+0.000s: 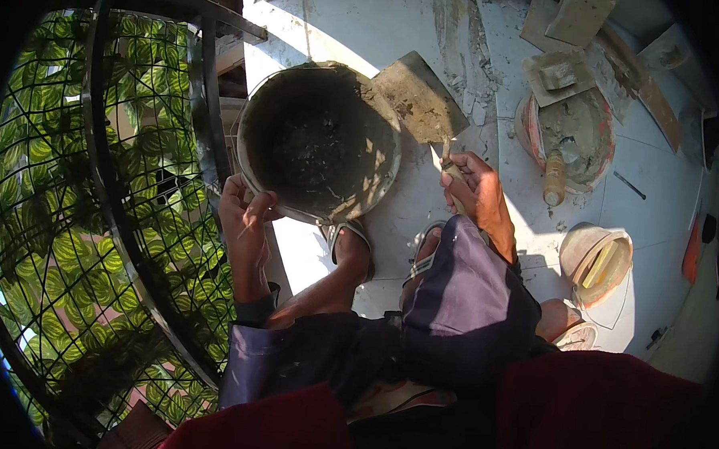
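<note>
A large round bucket point(387, 173), its inside dark and crusted with grey residue, stands in front of me and to the left. My left hand point(246, 211) pinches its near-left rim between thumb and fingers. My right hand point(479, 196) is closed round the pale handle of a trowel point(421, 97) with a broad, square, dirt-stained blade. The blade lies close against the bucket's right rim; whether they touch I cannot tell. Inside the bucket, shadow hides most of the bottom.
To the right, a reddish-rimmed tub point(606, 127) holds grey mortar and a wooden-handled tool point(554, 178). A smaller bucket point(571, 254) contains a yellow piece. A thin rod point(630, 186) lies on the tiles. Boards point(646, 92) lean far right. Metal fencing point(109, 165) borders the left.
</note>
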`<state>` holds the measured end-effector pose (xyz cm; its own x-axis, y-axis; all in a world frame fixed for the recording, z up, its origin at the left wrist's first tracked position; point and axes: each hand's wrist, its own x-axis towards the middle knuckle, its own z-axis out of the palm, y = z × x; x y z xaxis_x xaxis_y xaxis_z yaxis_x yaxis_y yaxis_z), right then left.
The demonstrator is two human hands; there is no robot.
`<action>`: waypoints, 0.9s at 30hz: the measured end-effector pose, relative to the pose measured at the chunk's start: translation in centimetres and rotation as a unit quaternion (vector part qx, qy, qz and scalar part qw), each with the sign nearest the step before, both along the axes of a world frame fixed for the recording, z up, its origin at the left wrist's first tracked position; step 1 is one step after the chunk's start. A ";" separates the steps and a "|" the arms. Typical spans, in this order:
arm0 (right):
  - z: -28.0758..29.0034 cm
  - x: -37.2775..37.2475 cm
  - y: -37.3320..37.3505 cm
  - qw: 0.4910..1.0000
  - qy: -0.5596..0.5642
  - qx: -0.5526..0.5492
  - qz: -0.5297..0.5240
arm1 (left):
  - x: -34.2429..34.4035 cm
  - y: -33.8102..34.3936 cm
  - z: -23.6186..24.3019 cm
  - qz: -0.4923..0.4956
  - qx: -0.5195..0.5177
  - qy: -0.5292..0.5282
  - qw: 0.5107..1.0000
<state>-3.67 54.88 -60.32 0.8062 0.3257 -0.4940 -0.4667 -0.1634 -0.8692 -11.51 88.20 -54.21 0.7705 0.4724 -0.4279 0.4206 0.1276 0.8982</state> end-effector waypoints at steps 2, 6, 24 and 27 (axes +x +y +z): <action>2.7 1.6 1.2 0.976 -0.134 -0.077 0.151 | 0.9 0.3 1.5 -0.034 0.057 0.011 0.998; 1.0 3.9 4.7 0.802 -0.535 -0.190 0.186 | 4.1 -0.5 1.4 -0.170 0.079 -0.045 0.981; 3.2 5.9 7.5 0.776 -0.363 -0.285 0.431 | 6.4 -0.4 -1.6 -0.177 0.002 -0.036 0.984; 8.1 6.2 5.2 0.814 -0.410 -0.228 0.344 | 4.9 0.4 -1.4 -0.142 -0.025 -0.075 0.987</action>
